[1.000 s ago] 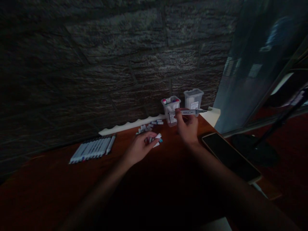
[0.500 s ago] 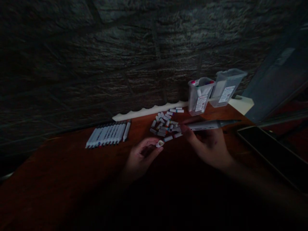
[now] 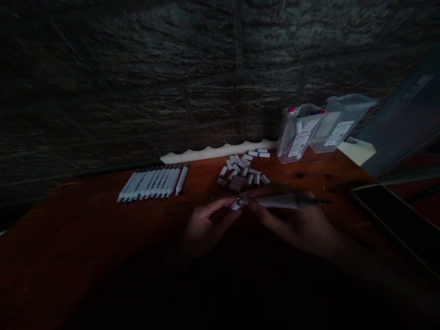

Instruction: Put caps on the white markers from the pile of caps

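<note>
The desk [image 3: 202, 181] runs back to the dark stone wall [image 3: 165, 101], its left edge slanting from the middle left of the frame down to the border. Its right edge slants down past the pale folded paper [image 3: 359, 151] toward the phone [image 3: 395, 215] at the right. A band of wood separates the row of markers [image 3: 151, 183], left of centre, from the scattered caps [image 3: 240, 172] in the middle; more wood shows between the caps and the phone. Behind the caps, a white wavy-edged strip [image 3: 220, 152] lies along the wall, reaching toward two clear bins [image 3: 287, 142] at upper right.

Just below the caps, near the centre of the frame, the left hand [image 3: 211, 224] pinches a white cap [image 3: 235, 204] between fingers and thumb. The right hand [image 3: 305, 229] grasps a marker [image 3: 278, 201] in its fingers, nearly level, pale barrel toward the cap and dark tapered end pointing right. The two meet or almost meet; the dimness hides how far they join. Shadow swallows both forearms.
</note>
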{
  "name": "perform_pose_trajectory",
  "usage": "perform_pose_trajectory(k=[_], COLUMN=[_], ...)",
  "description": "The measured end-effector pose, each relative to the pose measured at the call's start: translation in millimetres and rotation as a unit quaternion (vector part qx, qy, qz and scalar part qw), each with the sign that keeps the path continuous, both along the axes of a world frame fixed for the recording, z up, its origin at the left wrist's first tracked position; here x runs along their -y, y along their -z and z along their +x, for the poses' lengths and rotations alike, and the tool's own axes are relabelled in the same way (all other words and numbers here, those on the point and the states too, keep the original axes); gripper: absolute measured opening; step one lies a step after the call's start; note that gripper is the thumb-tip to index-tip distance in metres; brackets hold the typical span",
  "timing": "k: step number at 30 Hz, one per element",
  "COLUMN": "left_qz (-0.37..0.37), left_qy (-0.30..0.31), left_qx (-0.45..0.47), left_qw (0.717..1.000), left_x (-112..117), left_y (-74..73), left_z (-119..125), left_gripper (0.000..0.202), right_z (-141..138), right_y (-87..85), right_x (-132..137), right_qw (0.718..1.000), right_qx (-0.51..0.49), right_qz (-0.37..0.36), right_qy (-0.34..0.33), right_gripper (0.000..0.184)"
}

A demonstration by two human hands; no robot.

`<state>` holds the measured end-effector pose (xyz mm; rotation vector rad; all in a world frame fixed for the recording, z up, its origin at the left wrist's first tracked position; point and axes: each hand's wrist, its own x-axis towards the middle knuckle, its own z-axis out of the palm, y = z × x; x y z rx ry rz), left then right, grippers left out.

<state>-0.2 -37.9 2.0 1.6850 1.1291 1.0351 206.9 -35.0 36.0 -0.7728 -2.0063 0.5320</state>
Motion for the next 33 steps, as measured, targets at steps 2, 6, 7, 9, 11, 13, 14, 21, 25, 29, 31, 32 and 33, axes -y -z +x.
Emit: perform_pose_trajectory(k=[2,6,7,9,11,13,14,21,25,29,31,32,33], left_qz=[-0.012,-0.012,-0.011,-0.014,-0.034,-0.071,-0.092,-0.156,-0.156,-0.156,-0.157,-0.159,-0.16], left_qy=[0.008,0.026,0.029,0.031,0.033,0.045,0.052,0.077,0.077,0.077,0.076,0.077,0.077], left_qx=[-0.002,-0.005,-0.009,-0.014,-0.015,-0.011,-0.004,0.051,0.05,0.043,0.042,0.04,0.039], left_qw=[1.0,1.0,0.999,0.999,0.999,0.996,0.994,0.983,0.984,0.984,0.984,0.984,0.983], left_x=[1,1,1,1,2,4,6,8,7,7,7,7,7], left_y=[-1.6,-5.4,-6.6,-9.2,-11.2,-11.6,-11.1,-3.9,-3.4,-5.2,-7.0,-7.9,-8.6], left_z=[0,-2,-2,-3,-3,-3,-2,-2,-2,-2,-2,-2,-2], left_gripper=[0.023,0.023,0.023,0.021,0.02,0.019,0.019,0.023,0.026,0.026,0.026,0.026,0.026], right_z=[0,-2,-2,-1,4,13,18,23,17,15,14,12,11], right_y=[-0.6,-3.2,-3.8,-4.6,-4.7,-4.1,-3.7,0.5,2.3,-1.5,-4.2,-5.3,-6.1], right_x=[0,3,4,3,-3,-14,-20,-29,-24,-20,-16,-13,-10], right_qw=[1.0,0.999,0.999,0.997,0.992,0.982,0.975,0.973,0.975,0.985,0.99,0.992,0.993], right_qx=[0.009,0.032,0.041,0.059,0.074,0.079,0.078,0.054,0.053,0.037,0.018,0.005,-0.008], right_qz=[-0.002,0.003,0.013,0.047,0.089,0.118,0.12,0.092,0.093,0.069,0.05,0.045,0.043], right_qy=[-0.007,-0.022,-0.025,-0.012,0.04,0.127,0.172,0.204,0.197,0.154,0.128,0.118,0.108], right_gripper=[0.024,0.027,0.028,0.027,0.025,0.021,0.018,0.02,0.018,0.015,0.015,0.015,0.014])
